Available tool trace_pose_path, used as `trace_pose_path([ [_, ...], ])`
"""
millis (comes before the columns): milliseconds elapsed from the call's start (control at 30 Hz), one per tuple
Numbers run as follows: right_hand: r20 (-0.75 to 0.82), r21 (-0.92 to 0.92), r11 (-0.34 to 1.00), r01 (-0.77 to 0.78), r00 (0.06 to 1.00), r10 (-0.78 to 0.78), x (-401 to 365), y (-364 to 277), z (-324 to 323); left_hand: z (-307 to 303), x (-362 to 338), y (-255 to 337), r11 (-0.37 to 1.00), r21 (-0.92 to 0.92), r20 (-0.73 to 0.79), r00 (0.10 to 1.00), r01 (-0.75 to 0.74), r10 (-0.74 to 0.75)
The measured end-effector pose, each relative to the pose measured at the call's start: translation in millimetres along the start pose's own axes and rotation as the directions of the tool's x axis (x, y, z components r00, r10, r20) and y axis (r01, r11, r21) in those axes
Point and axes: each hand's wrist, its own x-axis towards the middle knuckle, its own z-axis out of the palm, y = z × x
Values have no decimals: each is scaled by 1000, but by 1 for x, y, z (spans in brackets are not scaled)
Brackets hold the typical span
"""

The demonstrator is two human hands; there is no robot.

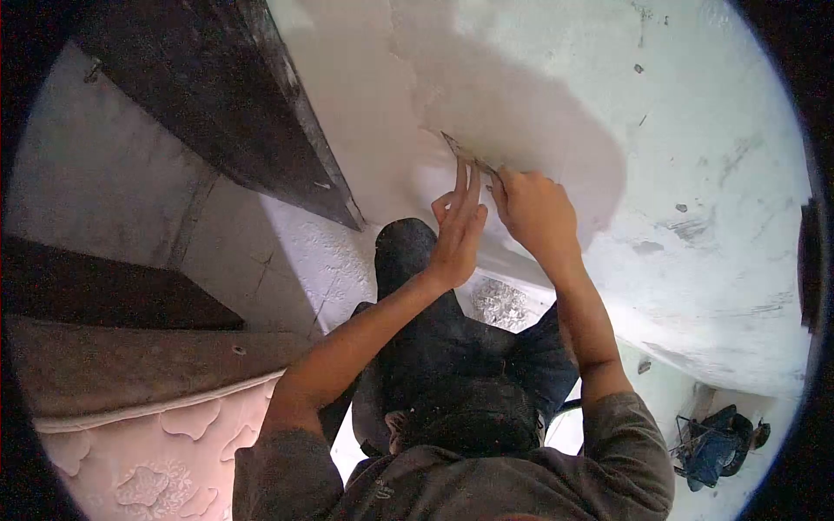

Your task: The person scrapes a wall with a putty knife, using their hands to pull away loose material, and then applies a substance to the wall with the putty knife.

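the right hand [540, 213] is closed around a scraper [461, 152] against the wall [539, 104]; the left hand [456, 239], mostly open, touches the scraper

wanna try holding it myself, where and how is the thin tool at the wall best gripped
Probably by its rear end, where the right hand closes on it, coming from the picture's lower right. The thin tool slants across the wall, pointed end up and left, with the left hand close to that end. The right hand hides the grip's shape.
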Motion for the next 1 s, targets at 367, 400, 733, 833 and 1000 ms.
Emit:
trace_pose_path([
  [367, -58, 104, 995, -7, 998, 13, -5, 7, 24, 11, -6, -11, 995, 102, -20, 1000, -18, 20],
  [400, -39, 106, 994, 9, 999, -5, -4, 11, 28, 11, -6, -12, 995, 88, -18, 999, -37, 39],
  [733, 48, 146, 979, 142, 987, -150, 2, 24, 38, 14, -7, -19, 998, -35, 52, 997, 60, -58],
  [833, 84, 136, 982, 127, 987, -139, 1, 18, 31, 10, -6, -8, 989, -89, 69, 992, 115, -110],
  [1000, 93, 115, 987, 109, 988, -120, 5, 17, 35, 15, -4, -17, 973, -199, 41, 993, 113, -107],
])
